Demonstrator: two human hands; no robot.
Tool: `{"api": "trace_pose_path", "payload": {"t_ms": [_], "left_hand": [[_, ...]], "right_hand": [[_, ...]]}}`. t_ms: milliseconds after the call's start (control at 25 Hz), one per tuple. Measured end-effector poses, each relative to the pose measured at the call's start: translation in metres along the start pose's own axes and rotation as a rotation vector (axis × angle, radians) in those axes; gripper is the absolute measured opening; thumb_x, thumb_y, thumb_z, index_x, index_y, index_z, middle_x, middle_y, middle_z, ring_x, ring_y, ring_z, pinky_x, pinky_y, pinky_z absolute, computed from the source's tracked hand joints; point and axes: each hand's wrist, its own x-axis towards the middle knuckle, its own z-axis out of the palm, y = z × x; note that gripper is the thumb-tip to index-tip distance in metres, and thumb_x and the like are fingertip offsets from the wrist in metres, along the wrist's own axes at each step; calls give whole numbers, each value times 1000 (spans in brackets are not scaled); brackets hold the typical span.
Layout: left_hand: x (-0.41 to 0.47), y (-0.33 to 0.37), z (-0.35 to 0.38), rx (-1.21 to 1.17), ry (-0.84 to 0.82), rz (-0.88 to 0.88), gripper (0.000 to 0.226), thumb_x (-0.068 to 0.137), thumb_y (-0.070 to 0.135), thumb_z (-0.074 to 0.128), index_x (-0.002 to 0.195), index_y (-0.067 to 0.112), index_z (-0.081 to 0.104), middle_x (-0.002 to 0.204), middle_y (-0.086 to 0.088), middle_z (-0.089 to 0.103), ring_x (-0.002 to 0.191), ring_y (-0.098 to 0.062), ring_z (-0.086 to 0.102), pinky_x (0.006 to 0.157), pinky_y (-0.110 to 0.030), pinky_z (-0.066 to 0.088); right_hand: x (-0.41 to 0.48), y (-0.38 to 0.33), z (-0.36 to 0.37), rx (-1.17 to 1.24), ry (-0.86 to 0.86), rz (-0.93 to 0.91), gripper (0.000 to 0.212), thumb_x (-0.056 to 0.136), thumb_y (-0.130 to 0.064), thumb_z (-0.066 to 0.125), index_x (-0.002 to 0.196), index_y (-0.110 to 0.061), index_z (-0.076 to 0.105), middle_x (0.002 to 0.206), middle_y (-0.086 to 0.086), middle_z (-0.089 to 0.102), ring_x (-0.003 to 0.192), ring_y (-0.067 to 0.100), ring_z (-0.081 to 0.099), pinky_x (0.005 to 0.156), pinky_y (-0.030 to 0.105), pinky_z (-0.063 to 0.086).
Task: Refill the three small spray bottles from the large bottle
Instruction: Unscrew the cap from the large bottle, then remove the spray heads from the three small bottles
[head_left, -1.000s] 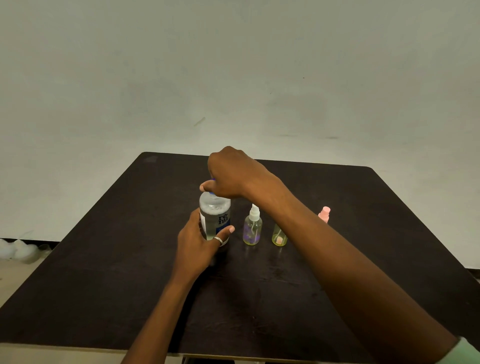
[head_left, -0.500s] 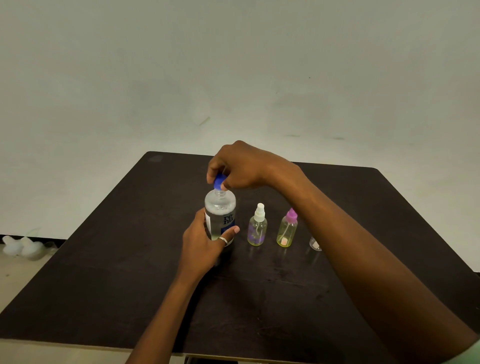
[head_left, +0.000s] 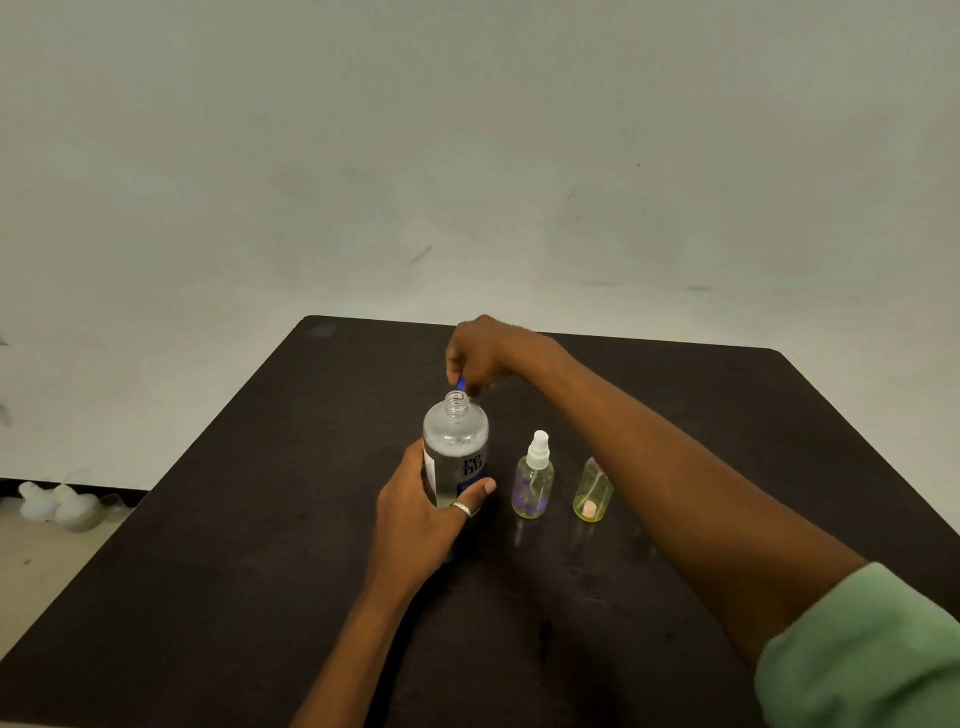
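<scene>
The large clear bottle (head_left: 455, 447) stands upright on the dark table (head_left: 260, 519), its neck uncovered. My left hand (head_left: 423, 514) is wrapped around its lower body. My right hand (head_left: 485, 353) hovers just behind the neck, pinching the blue cap (head_left: 462, 385), which is off the bottle. To the right stands a small spray bottle with a white top (head_left: 532, 480). Beside it is a second small bottle (head_left: 592, 493), its top hidden by my right forearm. The third small bottle is hidden behind that arm.
A pale wall rises behind the table. White lumps (head_left: 54, 506) lie on the floor at the far left. The table's far edge lies a short way behind my right hand.
My right hand has lifted the blue cap off the large bottle and drawn it back behind the neck. My forearm now covers the second bottle's top and the third bottle.
</scene>
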Motion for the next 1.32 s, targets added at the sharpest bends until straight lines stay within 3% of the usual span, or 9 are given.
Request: {"api": "trace_pose_path", "payload": {"t_ms": [280, 440, 680, 800, 920, 1040, 1120, 1240, 1320], "left_hand": [[4, -1, 1, 15, 2, 4, 70, 69, 46, 85, 129, 37, 50, 117, 27, 60, 107, 19, 54, 79, -4, 47], [3, -1, 0, 12, -8, 13, 70, 70, 45, 85, 130, 35, 51, 120, 25, 61, 108, 16, 55, 82, -5, 47], [1, 3, -1, 1, -17, 3, 65, 70, 44, 85, 124, 44, 49, 117, 25, 61, 108, 13, 57, 84, -11, 48], [1, 3, 0, -5, -36, -2, 96, 67, 46, 87, 145, 43, 31, 141, 21, 49, 125, 3, 50, 100, -23, 45], [-20, 12, 1, 16, 98, -80, 128, 61, 49, 89, 155, 34, 4, 162, 6, 17, 146, -16, 27, 115, -40, 33], [-62, 27, 13, 157, 292, 256, 101, 75, 47, 82, 151, 15, 23, 154, -4, 27, 143, -20, 32, 114, -31, 33], [-81, 38, 34, 192, 228, 420, 80, 83, 38, 74, 147, 11, 32, 150, -3, 34, 141, -12, 32, 114, -19, 29], [-76, 53, 65, 129, 54, 278, 83, 90, 34, 69, 155, 20, 18, 160, 7, 17, 146, 3, 12, 112, -6, 14], [-65, 52, 79, 71, 25, 138, 89, 92, 35, 66, 158, 23, 7, 164, 8, 7, 145, 3, 4, 112, -12, 10]], "right_hand": [[44, 14, 47, -184, -188, 4, 6, 87, -7, 67, 91, -7, 70, 89, 13, 73, 67, 21, 70, 65, 30, 59], [43, 17, 48, -167, -215, -22, 13, 88, -13, 68, 99, -7, 70, 94, 14, 72, 73, 24, 70, 69, 31, 59], [-10, 20, 4, -43, -69, -68, 36, 78, -9, 77, 112, -17, 70, 93, -8, 65, 88, 14, 61, 82, 29, 51], [-53, 24, -19, 7, -10, -82, 33, 80, -13, 76, 113, -19, 70, 85, -16, 57, 89, 9, 55, 82, 26, 43], [-94, 29, -26, 7, 35, -78, 27, 84, -20, 72, 111, -20, 70, 79, -21, 56, 85, 8, 56, 81, 26, 44], [-120, 28, -21, -4, 75, -71, 24, 89, -29, 66, 110, -19, 71, 98, -10, 68, 93, 11, 60, 84, 29, 48], [-127, 24, -14, -22, 84, -56, 25, 92, -34, 62, 106, -17, 71, 102, -4, 70, 94, 14, 63, 84, 31, 51], [-128, 18, -2, -56, 105, 6, 33, 93, -42, 57, 93, -13, 72, 88, 2, 72, 80, 18, 66, 77, 35, 55], [-128, 16, 7, -64, 129, 67, 42, 93, -47, 56, 83, -9, 71, 78, 7, 71, 68, 19, 63, 69, 35, 53]]}}
